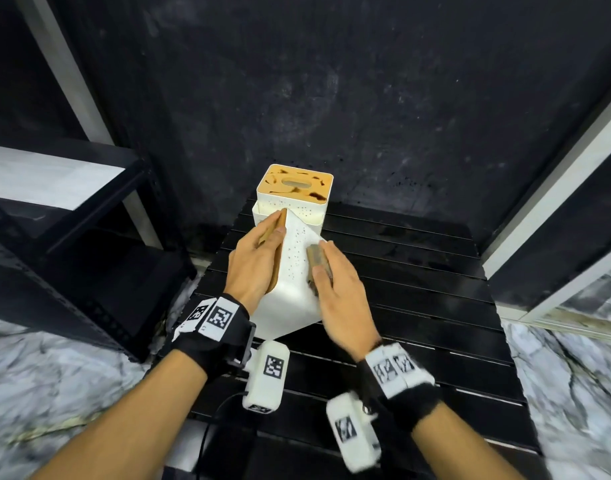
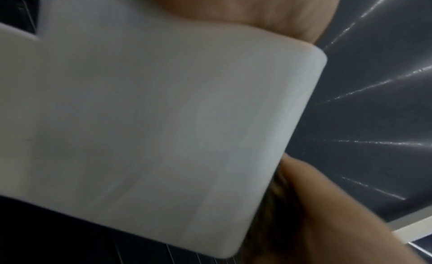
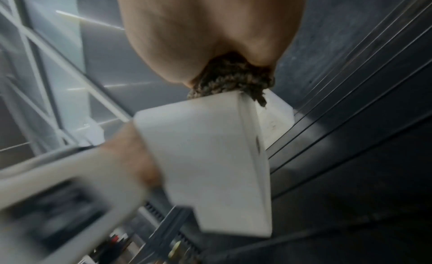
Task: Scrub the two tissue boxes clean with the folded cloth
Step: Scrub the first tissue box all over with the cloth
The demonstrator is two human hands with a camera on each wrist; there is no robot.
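Note:
A white tissue box (image 1: 295, 251) with a wooden lid is tilted on its side over the black slatted table (image 1: 418, 306). My left hand (image 1: 262, 244) grips it from the left, fingers across the lid and thumb on the speckled white face. My right hand (image 1: 328, 265) holds the folded brown cloth (image 1: 316, 258) against the box's right side. Behind them a second tissue box (image 1: 293, 199) stands upright, its wooden lid streaked with dark stains. The left wrist view is filled by the held box (image 2: 163, 120). In the right wrist view the cloth (image 3: 229, 81) sits on the box's edge (image 3: 210, 157).
A black metal shelf unit (image 1: 72, 202) stands close on the left of the table. A white-framed panel (image 1: 556, 202) runs along the right. A dark wall is right behind the upright box. Marble floor (image 1: 55, 375) shows on both sides.

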